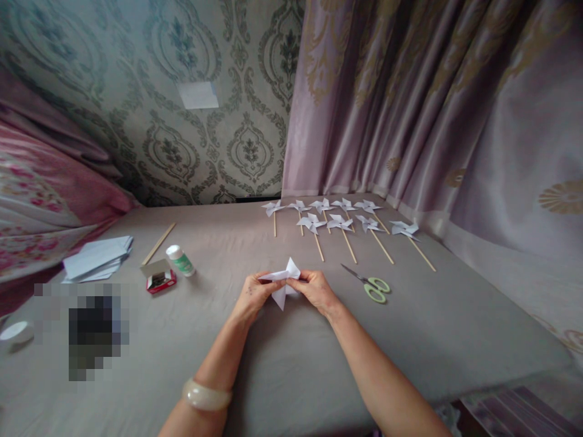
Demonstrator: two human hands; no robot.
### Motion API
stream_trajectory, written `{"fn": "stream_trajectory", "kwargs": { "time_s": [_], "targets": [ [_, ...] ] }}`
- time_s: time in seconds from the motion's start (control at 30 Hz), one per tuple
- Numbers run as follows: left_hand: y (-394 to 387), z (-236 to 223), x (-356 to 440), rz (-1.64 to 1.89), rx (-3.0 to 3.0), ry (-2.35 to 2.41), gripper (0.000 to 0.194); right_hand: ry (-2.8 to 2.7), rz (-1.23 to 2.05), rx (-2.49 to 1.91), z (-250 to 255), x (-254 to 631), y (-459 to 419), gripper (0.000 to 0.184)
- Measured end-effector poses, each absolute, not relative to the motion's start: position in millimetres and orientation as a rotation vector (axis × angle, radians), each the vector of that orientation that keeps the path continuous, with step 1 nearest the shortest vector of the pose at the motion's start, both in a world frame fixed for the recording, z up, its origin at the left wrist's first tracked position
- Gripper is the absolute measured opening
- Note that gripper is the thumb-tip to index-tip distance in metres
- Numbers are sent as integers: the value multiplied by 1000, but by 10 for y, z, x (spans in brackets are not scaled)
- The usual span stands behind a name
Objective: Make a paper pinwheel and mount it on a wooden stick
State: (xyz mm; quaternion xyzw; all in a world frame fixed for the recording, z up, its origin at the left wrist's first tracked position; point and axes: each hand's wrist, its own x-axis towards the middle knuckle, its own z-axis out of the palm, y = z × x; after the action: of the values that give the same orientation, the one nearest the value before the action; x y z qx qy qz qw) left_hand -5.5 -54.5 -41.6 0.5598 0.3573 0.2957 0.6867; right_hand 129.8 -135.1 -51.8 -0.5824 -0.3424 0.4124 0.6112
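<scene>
Over here the one camera is head-worn, looking forward and down from the near side of the cloth-covered surface (pixel 291 370). The left hand (pixel 255 295) and right hand (pixel 319 292) fall close to it, just below the middle of its view. It sees wide, reaching the patterned wall (pixel 246 67) straight across and, off to the right, the long curtain (pixel 346 109).
</scene>
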Motion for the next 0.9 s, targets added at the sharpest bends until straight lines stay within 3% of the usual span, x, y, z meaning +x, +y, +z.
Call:
{"fn": "stream_trajectory", "kwargs": {
  "time_s": [0.47,0.67,0.9],
  "targets": [
    [-589,-332,-50,650,1224,781,25,-736,974,-1308,-540,1286,-1340,37],
    [-542,-387,-32,635,1154,752,33,-727,999,-1270,-475,1293,-1361,36],
    [-536,-354,-49,675,1089,701,33,-836,855,-1367,-417,1391,-1395,36]
  ]
}}
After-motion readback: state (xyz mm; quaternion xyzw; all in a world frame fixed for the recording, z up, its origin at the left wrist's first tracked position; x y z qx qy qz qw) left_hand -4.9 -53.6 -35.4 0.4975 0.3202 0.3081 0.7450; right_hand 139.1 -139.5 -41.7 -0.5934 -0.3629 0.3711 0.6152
